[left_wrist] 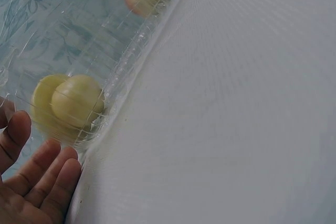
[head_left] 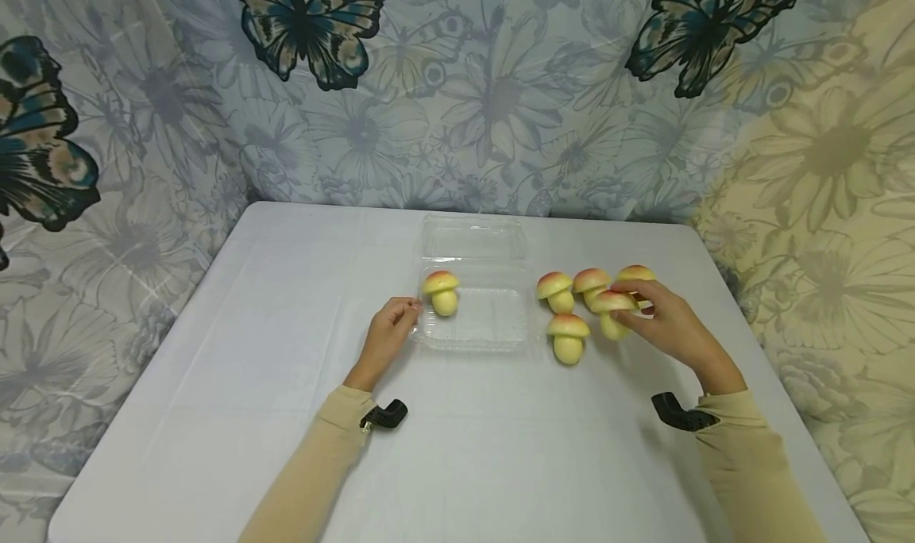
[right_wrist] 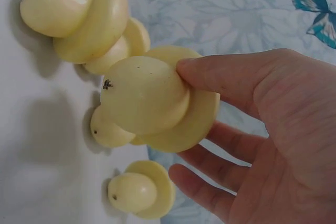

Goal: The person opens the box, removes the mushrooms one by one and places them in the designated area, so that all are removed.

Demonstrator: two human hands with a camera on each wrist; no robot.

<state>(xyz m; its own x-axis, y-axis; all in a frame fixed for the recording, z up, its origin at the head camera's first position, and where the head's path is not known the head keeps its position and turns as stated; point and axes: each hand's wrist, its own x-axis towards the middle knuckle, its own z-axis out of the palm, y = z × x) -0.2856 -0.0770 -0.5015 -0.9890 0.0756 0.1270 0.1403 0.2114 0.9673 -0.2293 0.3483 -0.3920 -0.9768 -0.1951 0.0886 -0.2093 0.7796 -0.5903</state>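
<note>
My right hand (head_left: 668, 321) pinches a toy mushroom (right_wrist: 144, 95) with a red-and-yellow cap and pale yellow stem, thumb on one side and fingers on the other. It is held up among several similar mushrooms (head_left: 568, 338) on the right of the table. My left hand (head_left: 389, 333) is at the left edge of an open clear plastic container (head_left: 493, 321), its thumb and forefinger gripping the rim. One mushroom (head_left: 441, 291) stands inside the container at its left. Through the clear wall, the left wrist view shows this mushroom (left_wrist: 76, 100) beside my fingers (left_wrist: 60, 182).
The container's raised clear lid (head_left: 472, 237) lies toward the back of the white table (head_left: 286, 289). Behind the table hangs cloth with flowers and butterflies (head_left: 307, 23). A black wrist camera (head_left: 386, 414) sits on the left sleeve, another (head_left: 682, 413) on the right.
</note>
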